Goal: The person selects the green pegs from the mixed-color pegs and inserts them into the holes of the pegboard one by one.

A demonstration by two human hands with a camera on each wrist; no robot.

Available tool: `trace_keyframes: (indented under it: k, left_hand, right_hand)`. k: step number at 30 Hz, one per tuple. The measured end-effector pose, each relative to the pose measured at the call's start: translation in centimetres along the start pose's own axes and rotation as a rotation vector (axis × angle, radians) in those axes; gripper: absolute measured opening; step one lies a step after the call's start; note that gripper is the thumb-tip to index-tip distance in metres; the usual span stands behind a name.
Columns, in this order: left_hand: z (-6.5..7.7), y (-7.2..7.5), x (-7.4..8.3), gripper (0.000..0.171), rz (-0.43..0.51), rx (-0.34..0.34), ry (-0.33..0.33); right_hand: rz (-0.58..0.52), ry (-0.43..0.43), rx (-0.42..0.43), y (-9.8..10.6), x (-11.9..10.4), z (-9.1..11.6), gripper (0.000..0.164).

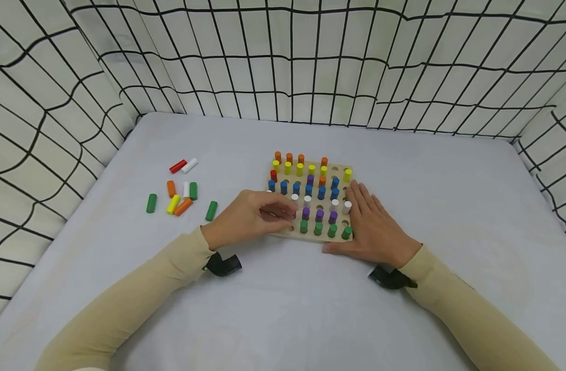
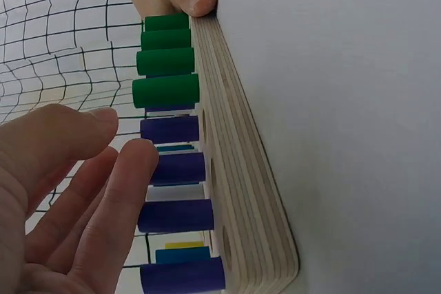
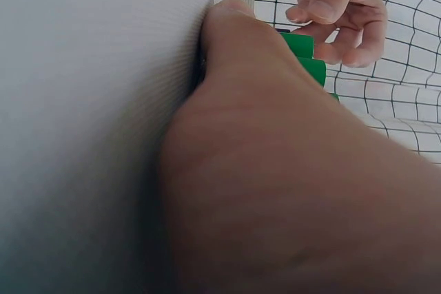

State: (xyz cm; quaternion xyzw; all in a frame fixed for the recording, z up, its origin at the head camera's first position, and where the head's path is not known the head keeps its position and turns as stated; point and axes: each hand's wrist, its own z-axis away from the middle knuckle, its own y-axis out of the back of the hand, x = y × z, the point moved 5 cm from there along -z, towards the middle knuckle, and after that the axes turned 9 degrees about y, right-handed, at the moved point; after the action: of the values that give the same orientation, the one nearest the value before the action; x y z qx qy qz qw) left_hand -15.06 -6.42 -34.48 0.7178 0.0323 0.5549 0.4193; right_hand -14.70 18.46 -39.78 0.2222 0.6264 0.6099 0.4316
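A wooden pegboard [image 1: 340, 173] stands in the middle of the table, with rows of coloured pegs upright in its holes. My left hand [image 1: 246, 216] is over the board's near left part, beside white pegs [image 1: 307, 200] and purple pegs [image 1: 306, 214]. In the left wrist view its thumb [image 2: 96, 129] and fingers are apart, with nothing visible between them. My right hand [image 1: 376, 232] lies along the board's right edge with straight fingers, its thumb at the near corner. Green pegs [image 1: 318, 229] fill part of the nearest row. The left hand covers some holes.
Loose pegs lie left of the board: a red peg [image 1: 178, 166], white ones [image 1: 189, 165], orange ones [image 1: 183, 207], a yellow peg [image 1: 173, 204] and several green ones [image 1: 211, 211]. Black netting [image 1: 292, 59] encloses the far and side edges of the white table [image 1: 283, 309].
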Motion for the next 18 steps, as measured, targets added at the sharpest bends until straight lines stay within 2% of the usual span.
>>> trace_keyframes:
  k: [7,12,18]
  left_hand:
    - [0.8,2.2,-0.5,0.026,-0.017,0.051,0.009]
    - [1.5,4.1,-1.3,0.027,-0.042,0.111,0.058]
    - [2.4,6.0,-2.1,0.029,-0.069,0.154,0.115]
  right_hand:
    - [0.002,-0.004,-0.008,-0.1,0.0,0.0,0.136]
    - [0.004,-0.001,-0.001,0.0,0.0,0.0,0.135]
    - [0.004,0.001,-0.004,-0.2,0.0,-0.1,0.137]
